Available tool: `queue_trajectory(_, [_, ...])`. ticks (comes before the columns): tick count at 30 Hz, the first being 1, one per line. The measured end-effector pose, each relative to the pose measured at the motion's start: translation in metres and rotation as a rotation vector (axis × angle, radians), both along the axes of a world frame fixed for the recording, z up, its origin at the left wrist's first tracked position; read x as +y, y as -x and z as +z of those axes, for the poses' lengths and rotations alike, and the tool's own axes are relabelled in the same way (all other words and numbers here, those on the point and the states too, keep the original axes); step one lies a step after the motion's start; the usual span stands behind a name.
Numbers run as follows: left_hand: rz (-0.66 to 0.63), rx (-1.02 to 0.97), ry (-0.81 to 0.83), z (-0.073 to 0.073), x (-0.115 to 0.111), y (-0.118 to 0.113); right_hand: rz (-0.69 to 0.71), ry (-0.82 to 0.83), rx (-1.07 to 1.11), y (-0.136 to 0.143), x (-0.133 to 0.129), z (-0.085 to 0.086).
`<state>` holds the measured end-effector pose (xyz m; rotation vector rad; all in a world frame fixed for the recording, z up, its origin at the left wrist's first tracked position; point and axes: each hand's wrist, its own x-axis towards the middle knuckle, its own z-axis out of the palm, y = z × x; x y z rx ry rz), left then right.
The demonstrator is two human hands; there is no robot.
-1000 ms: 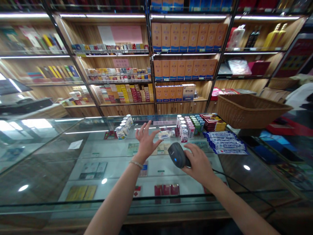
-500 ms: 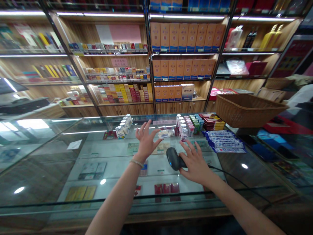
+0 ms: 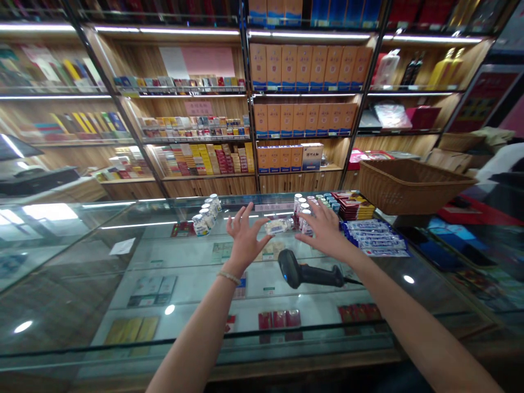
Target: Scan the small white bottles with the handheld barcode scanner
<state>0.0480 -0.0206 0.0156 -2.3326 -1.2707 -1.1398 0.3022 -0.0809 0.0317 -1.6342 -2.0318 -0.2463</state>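
Observation:
My left hand (image 3: 245,236) is over the glass counter with its fingers spread, its thumb and forefinger beside a small white bottle (image 3: 277,226) lying on its side. Whether they touch it I cannot tell. On the other side of that bottle, my right hand (image 3: 323,228) has its fingers apart and holds nothing; it partly covers a group of small bottles (image 3: 303,208). A black handheld scanner (image 3: 311,273) lies on the glass nearer to me, below my right hand. Left of my left hand stands a row of white bottles (image 3: 207,214).
Blue and white packets (image 3: 376,237) and red and yellow boxes (image 3: 352,204) lie at the right, near a brown basket (image 3: 413,188). The glass counter (image 3: 184,295) has goods under it. Stocked shelves (image 3: 303,134) stand behind.
My right hand has let go of the scanner and moved up and forward to the small bottles. The scanner now lies on the glass. My left hand has barely moved.

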Motion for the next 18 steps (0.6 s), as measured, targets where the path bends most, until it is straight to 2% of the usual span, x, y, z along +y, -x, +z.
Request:
queue_trajectory(3, [0.007,0.004,-0.012,0.001,0.0,0.0,-0.025,0.051,0.044,0.002,0.027,0.005])
queue_trajectory(6, [0.012,0.007,-0.014,0.002,0.0,0.001,-0.007,0.141,0.079,0.004,0.041,0.004])
queue_trajectory(12, [0.014,0.019,-0.011,0.0,0.002,0.001,0.066,0.167,0.099,0.002,0.048,0.001])
queue_trajectory(18, [0.017,0.013,-0.005,-0.004,0.005,-0.001,0.146,0.117,0.096,0.001,0.052,0.007])
